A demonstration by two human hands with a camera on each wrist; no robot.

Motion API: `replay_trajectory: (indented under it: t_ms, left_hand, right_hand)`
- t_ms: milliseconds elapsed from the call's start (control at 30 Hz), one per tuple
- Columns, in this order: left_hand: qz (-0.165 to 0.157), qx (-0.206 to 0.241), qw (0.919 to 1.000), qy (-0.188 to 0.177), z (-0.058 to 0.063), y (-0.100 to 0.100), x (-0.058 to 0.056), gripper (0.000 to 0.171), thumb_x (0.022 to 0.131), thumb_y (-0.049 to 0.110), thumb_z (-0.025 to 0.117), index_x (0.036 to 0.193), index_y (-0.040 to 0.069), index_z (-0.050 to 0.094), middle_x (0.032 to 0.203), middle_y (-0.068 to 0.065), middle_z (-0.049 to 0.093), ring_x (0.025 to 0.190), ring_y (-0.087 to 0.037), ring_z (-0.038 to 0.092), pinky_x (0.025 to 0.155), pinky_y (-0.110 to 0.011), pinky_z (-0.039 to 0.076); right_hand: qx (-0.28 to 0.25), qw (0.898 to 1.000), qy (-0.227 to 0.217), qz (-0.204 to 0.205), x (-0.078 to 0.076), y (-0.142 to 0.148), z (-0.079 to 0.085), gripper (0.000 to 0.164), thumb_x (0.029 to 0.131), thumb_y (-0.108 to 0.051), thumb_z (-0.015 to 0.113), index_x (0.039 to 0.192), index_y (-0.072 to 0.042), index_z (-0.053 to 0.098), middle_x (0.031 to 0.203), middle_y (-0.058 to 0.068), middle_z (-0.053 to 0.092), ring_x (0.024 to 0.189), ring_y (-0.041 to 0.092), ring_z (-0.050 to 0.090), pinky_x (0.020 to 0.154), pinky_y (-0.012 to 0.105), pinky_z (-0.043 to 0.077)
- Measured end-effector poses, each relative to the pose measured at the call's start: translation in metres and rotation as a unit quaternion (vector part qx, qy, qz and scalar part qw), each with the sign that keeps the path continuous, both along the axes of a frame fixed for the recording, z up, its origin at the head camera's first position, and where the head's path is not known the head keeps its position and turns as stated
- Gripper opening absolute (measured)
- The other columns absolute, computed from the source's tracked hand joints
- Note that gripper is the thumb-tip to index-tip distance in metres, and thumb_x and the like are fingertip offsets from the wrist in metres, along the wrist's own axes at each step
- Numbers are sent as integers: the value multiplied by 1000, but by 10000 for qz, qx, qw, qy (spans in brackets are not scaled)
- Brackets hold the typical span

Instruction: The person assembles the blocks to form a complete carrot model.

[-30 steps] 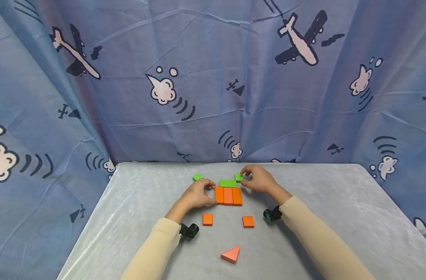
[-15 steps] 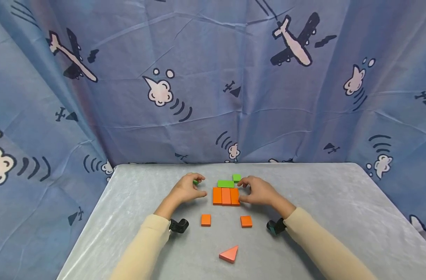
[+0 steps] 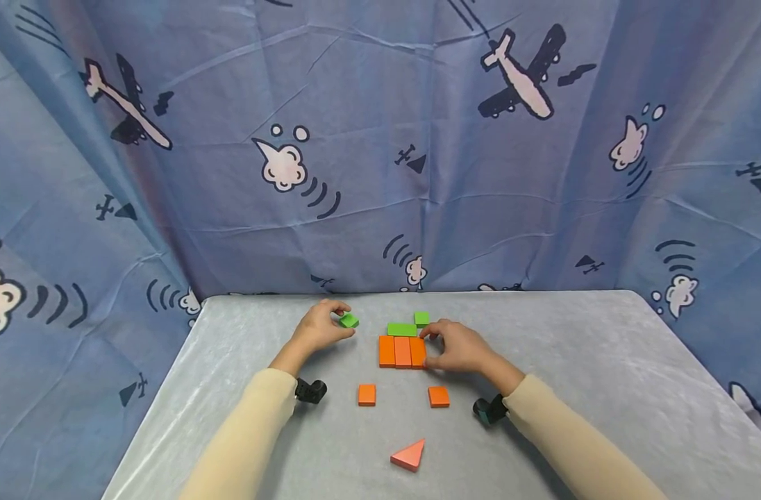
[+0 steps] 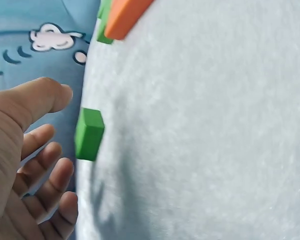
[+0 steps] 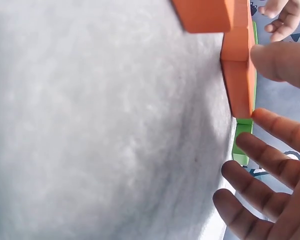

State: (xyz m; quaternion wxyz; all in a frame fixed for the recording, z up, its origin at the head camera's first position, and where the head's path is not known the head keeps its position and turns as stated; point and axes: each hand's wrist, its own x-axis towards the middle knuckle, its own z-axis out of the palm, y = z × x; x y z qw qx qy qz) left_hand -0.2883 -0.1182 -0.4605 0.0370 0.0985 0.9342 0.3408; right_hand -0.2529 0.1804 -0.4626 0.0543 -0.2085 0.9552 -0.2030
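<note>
In the head view, my left hand (image 3: 316, 329) is beside a small green block (image 3: 349, 321), its thumb and fingers spread apart. The left wrist view shows a gap between that hand and the block. My right hand (image 3: 460, 347) rests by the right side of three orange rectangular blocks (image 3: 403, 353) lying side by side. Its thumb and index fingertip are at the rightmost block (image 5: 238, 82), seemingly touching it, with the other fingers spread. Against the far side of the row lies a green rectangular block (image 3: 402, 329). A green square block (image 3: 421, 319) sits at its far right corner.
Nearer the front lie two orange square blocks, a left one (image 3: 366, 394) and a right one (image 3: 439, 396). A salmon triangular block (image 3: 408, 455) is closest to the front. The pale table (image 3: 530, 326) ends at a blue patterned curtain (image 3: 355, 229).
My left hand has left the orange row and moved left and away to the small green block. The right hand has come down from the green square block to the row's right side.
</note>
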Motion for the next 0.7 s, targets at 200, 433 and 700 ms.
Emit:
replay_trajectory:
  t_ms: [200, 433, 700]
  left_hand:
    - [218, -82, 9997, 33, -11, -1, -9, 44, 77, 30, 79, 116, 16, 66, 110, -3, 62, 101, -20, 59, 88, -39, 48]
    - [427, -173, 9989, -91, -16, 0, -12, 42, 75, 30, 79, 113, 16, 67, 104, 1, 62, 94, -17, 57, 85, -35, 47]
    - [644, -318, 9973, -149, -13, 2, -12, 39, 75, 32, 79, 109, 18, 68, 100, 3, 62, 89, -15, 57, 81, -34, 47]
  right_hand:
    - [68, 9999, -81, -113, -1, -2, 0, 44, 71, -31, 82, 111, -18, 67, 105, 1, 63, 93, 17, 56, 87, 40, 49]
    - [74, 9998, -143, -116, 0, -4, 2, 45, 71, -31, 82, 111, -18, 67, 104, 2, 63, 92, 17, 56, 85, 40, 50]
    - [59, 9999, -128, -76, 1, -3, 3, 46, 71, -30, 82, 112, -17, 66, 106, 3, 63, 93, 18, 56, 86, 41, 49]
